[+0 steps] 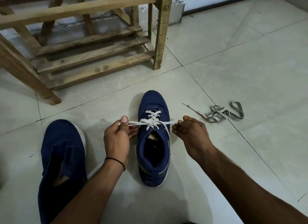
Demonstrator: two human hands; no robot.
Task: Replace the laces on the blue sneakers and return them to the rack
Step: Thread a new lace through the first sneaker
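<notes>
A blue sneaker [154,140] stands on the floor in the middle, toe pointing away from me, with a white lace [150,119] crossed through its eyelets and knotted at the centre. My left hand [117,137] pinches the lace's left end and my right hand [190,130] pinches its right end, both pulled out sideways from the knot. The second blue sneaker [62,160] lies to the left with no lace visible in it. A loose grey lace [221,113] lies tangled on the floor to the right.
A wooden slatted rack [93,45] stands on the tiled floor beyond the shoes, its shelves bare. A white wall [216,0] runs along the back right. Open floor tiles stretch to the right.
</notes>
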